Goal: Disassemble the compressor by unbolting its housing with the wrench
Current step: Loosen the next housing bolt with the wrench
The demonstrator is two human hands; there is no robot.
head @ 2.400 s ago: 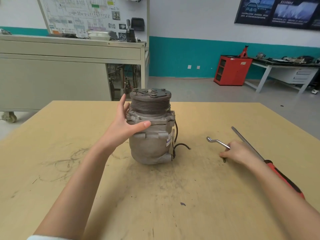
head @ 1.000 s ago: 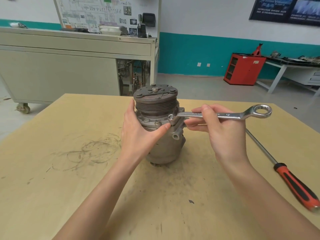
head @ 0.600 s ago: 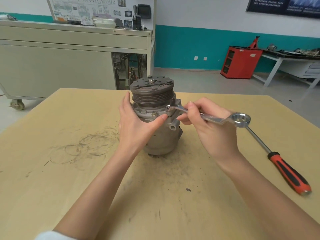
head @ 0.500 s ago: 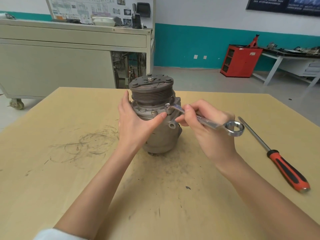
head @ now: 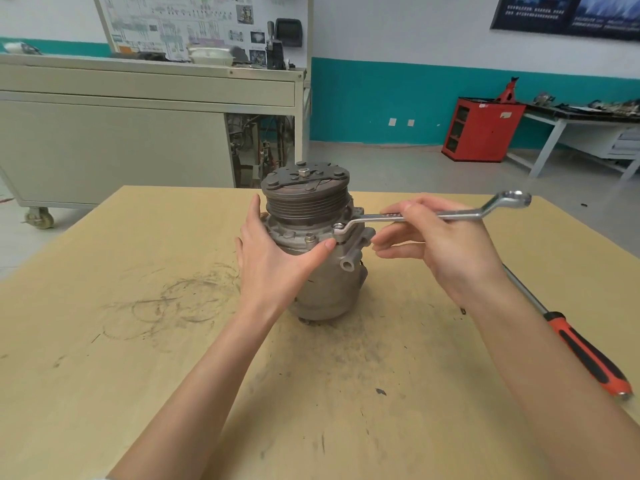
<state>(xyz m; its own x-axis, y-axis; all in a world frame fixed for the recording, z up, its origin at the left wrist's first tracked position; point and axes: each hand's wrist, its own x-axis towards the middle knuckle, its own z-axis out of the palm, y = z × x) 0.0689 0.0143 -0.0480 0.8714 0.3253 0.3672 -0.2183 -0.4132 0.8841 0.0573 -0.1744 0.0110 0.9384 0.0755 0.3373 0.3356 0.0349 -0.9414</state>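
Observation:
A grey metal compressor (head: 325, 282) stands upright in the middle of the wooden table (head: 104, 375), its dark ribbed pulley on top. My left hand (head: 273, 258) wraps the housing's left front, thumb pressed just under the flange. A silver ring wrench (head: 450, 214) lies nearly level, one ring end seated over a flange bolt (head: 338, 227) at the front right of the housing. My right hand (head: 440, 247) pinches the wrench's shaft with thumb and forefinger, the other fingers spread below it.
A long screwdriver (head: 585, 351) with a red and black handle lies on the table to the right, behind my right forearm. Beyond the table stand a beige wheeled cabinet (head: 114, 147), a red cabinet (head: 481, 129) and a workbench (head: 581, 123).
My right hand picked the wrench up from the table and set its ring on the flange bolt. It swung the free end toward me, then back out to the right. My left hand stayed on the housing.

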